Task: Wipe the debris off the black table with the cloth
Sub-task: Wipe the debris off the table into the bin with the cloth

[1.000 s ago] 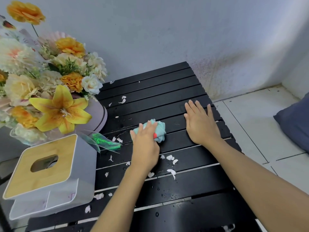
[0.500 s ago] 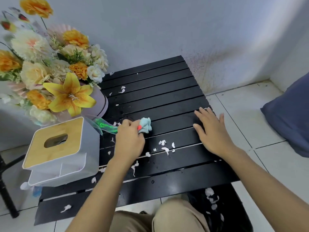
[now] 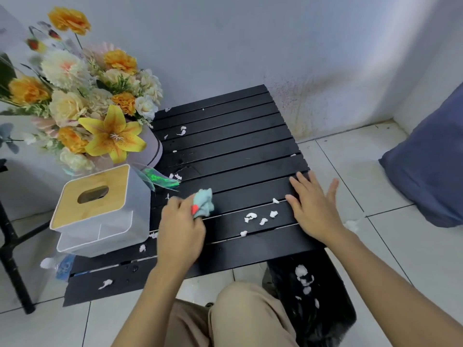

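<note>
Crumpled pale-blue cloth [image 3: 204, 202] sits bunched on the black slatted table [image 3: 225, 136], left of centre, just right of the white tissue box with a wooden lid [image 3: 100, 211]. Your left hand [image 3: 180, 229] has its fingers curled tight around the cloth's lower part, knuckles up, forearm reaching in from the near edge; a red patch shows at the grip, possibly a tag or a nail. Your right hand [image 3: 313, 209] lies palm down at the table's right edge, fingers spread flat, gripping nothing. White debris scraps [image 3: 260, 219] lie between your hands; more are scattered on the far slats and near edge. A bouquet of yellow and orange artificial flowers [image 3: 95, 108] stands at far left.
</note>
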Demonstrator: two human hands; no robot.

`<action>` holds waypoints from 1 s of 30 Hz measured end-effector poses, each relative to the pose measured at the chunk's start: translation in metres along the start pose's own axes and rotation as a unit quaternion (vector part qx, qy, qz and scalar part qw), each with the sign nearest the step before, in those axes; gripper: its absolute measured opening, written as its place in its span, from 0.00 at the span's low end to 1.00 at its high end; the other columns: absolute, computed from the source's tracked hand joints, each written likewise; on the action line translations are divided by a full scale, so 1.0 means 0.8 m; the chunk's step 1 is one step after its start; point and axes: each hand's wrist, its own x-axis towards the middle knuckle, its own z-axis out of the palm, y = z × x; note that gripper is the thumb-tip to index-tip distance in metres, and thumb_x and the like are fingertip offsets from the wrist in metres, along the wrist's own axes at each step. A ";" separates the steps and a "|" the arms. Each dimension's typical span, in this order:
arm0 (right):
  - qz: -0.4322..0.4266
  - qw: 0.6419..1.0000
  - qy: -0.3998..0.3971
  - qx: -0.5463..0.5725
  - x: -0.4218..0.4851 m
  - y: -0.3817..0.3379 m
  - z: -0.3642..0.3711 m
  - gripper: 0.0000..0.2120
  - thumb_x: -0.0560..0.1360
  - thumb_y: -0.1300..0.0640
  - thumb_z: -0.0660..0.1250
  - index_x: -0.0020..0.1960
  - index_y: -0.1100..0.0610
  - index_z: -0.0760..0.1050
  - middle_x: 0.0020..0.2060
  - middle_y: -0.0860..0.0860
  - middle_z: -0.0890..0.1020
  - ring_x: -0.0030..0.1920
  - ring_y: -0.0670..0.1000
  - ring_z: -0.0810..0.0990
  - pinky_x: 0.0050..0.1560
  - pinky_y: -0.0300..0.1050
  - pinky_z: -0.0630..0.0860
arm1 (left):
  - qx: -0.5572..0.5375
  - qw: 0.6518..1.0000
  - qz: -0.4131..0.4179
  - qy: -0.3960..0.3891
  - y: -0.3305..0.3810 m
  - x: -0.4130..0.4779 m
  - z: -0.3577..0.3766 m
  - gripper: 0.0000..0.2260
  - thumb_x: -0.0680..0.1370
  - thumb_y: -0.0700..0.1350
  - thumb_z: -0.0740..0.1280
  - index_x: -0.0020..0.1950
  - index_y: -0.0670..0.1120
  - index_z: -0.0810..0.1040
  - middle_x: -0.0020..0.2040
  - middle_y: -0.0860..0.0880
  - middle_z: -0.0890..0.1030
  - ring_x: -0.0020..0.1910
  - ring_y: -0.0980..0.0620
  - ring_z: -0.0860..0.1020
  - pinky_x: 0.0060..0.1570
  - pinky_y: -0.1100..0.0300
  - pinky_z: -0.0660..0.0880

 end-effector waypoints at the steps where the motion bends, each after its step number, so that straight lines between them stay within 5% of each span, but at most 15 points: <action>1: 0.032 0.999 0.014 0.004 -0.007 0.007 -0.003 0.25 0.82 0.47 0.50 0.77 0.53 0.56 0.78 0.49 0.56 0.78 0.52 0.45 0.68 0.66 0.29 | 0.028 0.999 -0.029 -0.007 -0.011 -0.010 0.000 0.18 0.73 0.38 0.62 0.63 0.44 0.75 0.51 0.43 0.73 0.50 0.41 0.73 0.50 0.50 0.72; 4: 0.141 0.988 -0.004 0.067 -0.038 0.033 -0.008 0.27 0.81 0.44 0.52 0.78 0.51 0.54 0.78 0.49 0.56 0.78 0.52 0.48 0.70 0.70 0.36 | 0.063 0.992 -0.105 -0.019 -0.012 -0.035 0.025 0.15 0.73 0.39 0.62 0.59 0.40 0.76 0.48 0.40 0.74 0.44 0.39 0.73 0.43 0.51 0.70; 6: 0.178 0.964 -0.035 0.192 -0.057 0.045 -0.008 0.30 0.80 0.40 0.54 0.78 0.51 0.54 0.76 0.48 0.61 0.76 0.52 0.58 0.73 0.64 0.48 | 0.059 0.994 -0.096 -0.007 0.013 -0.040 0.048 0.15 0.70 0.41 0.61 0.54 0.38 0.77 0.44 0.38 0.74 0.40 0.38 0.73 0.40 0.48 0.71; 8: 0.204 0.900 -0.057 0.380 -0.069 0.047 -0.010 0.29 0.78 0.39 0.58 0.75 0.50 0.61 0.68 0.46 0.72 0.69 0.51 0.70 0.68 0.51 0.67 | 0.049 0.996 -0.072 -0.013 0.052 -0.041 0.067 0.15 0.69 0.43 0.60 0.51 0.39 0.77 0.43 0.39 0.75 0.40 0.39 0.73 0.39 0.48 0.72; 11: 0.218 0.830 -0.047 0.511 -0.072 0.043 -0.006 0.21 0.77 0.42 0.62 0.65 0.53 0.74 0.54 0.46 0.81 0.56 0.49 0.80 0.56 0.47 0.77 | 0.021 0.999 -0.004 -0.039 0.111 -0.048 0.086 0.16 0.70 0.45 0.57 0.53 0.41 0.76 0.44 0.42 0.75 0.41 0.41 0.73 0.41 0.50 0.72; 15: 0.223 0.812 -0.021 0.539 -0.069 0.040 -0.004 0.15 0.79 0.47 0.63 0.59 0.55 0.77 0.50 0.48 0.83 0.52 0.49 0.81 0.52 0.45 0.78 | -0.047 0.988 0.069 -0.127 0.123 -0.021 0.076 0.08 0.76 0.43 0.58 0.51 0.44 0.75 0.47 0.46 0.73 0.47 0.44 0.73 0.49 0.53 0.71; 19: 0.221 0.791 -0.013 0.570 -0.070 0.038 -0.005 0.12 0.79 0.49 0.63 0.57 0.54 0.78 0.49 0.47 0.83 0.49 0.45 0.82 0.45 0.38 0.76 | -0.074 0.996 0.031 -0.046 0.078 0.015 0.038 0.08 0.75 0.44 0.60 0.51 0.46 0.77 0.45 0.47 0.72 0.47 0.44 0.73 0.47 0.52 0.70; 22: 0.222 0.783 -0.005 0.581 -0.069 0.039 -0.001 0.12 0.80 0.50 0.63 0.57 0.55 0.78 0.49 0.48 0.83 0.48 0.45 0.82 0.43 0.36 0.75 | -0.013 0.997 -0.055 -0.056 0.067 0.009 0.044 0.09 0.76 0.43 0.60 0.54 0.43 0.75 0.50 0.42 0.73 0.49 0.40 0.74 0.47 0.51 0.69; 25: 0.224 0.778 -0.001 0.587 -0.066 0.039 0.001 0.12 0.80 0.50 0.62 0.56 0.55 0.78 0.48 0.49 0.83 0.47 0.45 0.82 0.42 0.36 0.75 | 0.058 0.995 -0.034 -0.077 0.091 -0.021 0.074 0.12 0.73 0.42 0.63 0.54 0.38 0.74 0.50 0.38 0.74 0.47 0.37 0.74 0.46 0.48 0.71; 30: 0.236 0.770 -0.006 0.592 -0.062 0.041 0.002 0.11 0.79 0.49 0.64 0.52 0.56 0.80 0.49 0.59 0.83 0.49 0.56 0.83 0.53 0.56 0.80 | 0.011 0.990 0.079 -0.118 0.165 -0.040 0.100 0.16 0.75 0.48 0.53 0.53 0.42 0.74 0.49 0.44 0.74 0.47 0.44 0.73 0.48 0.53 0.72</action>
